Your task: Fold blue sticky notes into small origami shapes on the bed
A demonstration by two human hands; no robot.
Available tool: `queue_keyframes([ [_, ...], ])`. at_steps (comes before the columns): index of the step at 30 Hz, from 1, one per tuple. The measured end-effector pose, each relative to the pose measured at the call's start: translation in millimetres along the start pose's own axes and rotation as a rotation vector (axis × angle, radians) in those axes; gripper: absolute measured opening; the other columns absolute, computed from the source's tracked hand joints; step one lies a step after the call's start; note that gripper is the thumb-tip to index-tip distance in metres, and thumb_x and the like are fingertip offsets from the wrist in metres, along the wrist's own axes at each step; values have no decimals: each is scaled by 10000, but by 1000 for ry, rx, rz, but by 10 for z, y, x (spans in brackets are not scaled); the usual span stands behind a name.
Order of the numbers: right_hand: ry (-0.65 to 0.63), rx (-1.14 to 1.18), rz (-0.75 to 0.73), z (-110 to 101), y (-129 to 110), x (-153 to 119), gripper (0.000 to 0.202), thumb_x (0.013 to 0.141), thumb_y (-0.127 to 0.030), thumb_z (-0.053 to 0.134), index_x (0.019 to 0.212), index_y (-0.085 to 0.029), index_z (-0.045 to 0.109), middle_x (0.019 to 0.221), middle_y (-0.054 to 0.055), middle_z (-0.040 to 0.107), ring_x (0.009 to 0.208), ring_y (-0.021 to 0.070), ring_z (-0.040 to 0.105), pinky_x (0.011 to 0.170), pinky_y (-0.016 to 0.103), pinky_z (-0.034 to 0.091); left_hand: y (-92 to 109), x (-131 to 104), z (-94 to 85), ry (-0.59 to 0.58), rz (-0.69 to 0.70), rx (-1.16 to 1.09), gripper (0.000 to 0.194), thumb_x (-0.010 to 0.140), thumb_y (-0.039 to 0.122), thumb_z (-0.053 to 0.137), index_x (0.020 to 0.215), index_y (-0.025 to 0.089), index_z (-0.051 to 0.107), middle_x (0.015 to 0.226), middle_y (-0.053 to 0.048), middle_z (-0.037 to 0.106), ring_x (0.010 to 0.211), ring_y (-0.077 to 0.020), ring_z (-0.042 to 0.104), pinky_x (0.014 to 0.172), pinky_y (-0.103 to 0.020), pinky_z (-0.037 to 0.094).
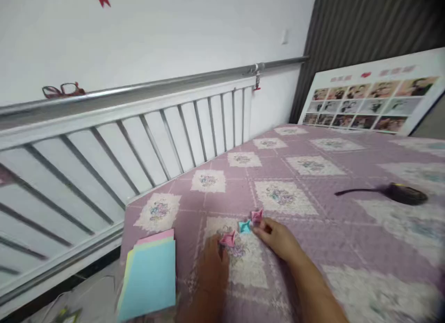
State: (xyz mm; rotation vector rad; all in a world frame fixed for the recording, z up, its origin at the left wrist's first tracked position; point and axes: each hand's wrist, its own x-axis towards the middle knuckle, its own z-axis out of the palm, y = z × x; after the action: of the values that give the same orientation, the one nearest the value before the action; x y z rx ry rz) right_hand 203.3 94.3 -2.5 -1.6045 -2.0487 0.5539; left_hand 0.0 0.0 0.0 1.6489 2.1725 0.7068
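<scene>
Three small folded paper pieces, each with raised points, are close together on a quilted bed cover. My left hand has its thumb and forefinger closed on the lower left of a pink folded paper piece. My right hand pinches the lower edge of a second pink folded paper piece. A light-blue folded paper piece lies between the two pink ones, by my right thumb tip. The fingers of my left hand are partly blurred and seen from behind.
A stack of coloured paper sheets, blue on top, lies left near the cover's edge. A dark long-handled brush or mirror lies at right. A white radiator and pipe with glasses run behind. A photo board leans at the back.
</scene>
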Motion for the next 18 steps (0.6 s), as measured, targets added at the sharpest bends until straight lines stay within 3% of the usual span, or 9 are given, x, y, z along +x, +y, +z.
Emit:
queue_keyframes([
  [4, -21, -36, -10, 33, -99, -8, 151, 753, -372, 592, 749, -223, 568, 698, -14, 620, 629, 141, 549, 572, 232, 340, 9, 26, 7, -17, -39, 8, 361, 852, 199, 517, 1212, 208, 524, 1194, -49, 599, 1056, -189, 556, 897, -248, 359],
  [7, -17, -74, -23, 61, -172, -15, 203, 732, -373, 624, 869, -224, 605, 798, 10, 652, 690, 155, 571, 590, 238, 332, 13, 53, 22, -12, -63, 5, 374, 852, 212, 532, 1225, 211, 509, 1186, -49, 602, 1049, -188, 560, 872, -246, 366],
  [18, 2, -224, -6, 103, -349, -19, 175, 765, -388, 595, 835, -228, 612, 841, 34, 682, 756, 177, 603, 598, 242, 328, -4, 94, 47, -42, -68, 9, 275, 860, 241, 542, 1135, 239, 562, 1083, -18, 635, 986, -164, 573, 811, -220, 367],
])
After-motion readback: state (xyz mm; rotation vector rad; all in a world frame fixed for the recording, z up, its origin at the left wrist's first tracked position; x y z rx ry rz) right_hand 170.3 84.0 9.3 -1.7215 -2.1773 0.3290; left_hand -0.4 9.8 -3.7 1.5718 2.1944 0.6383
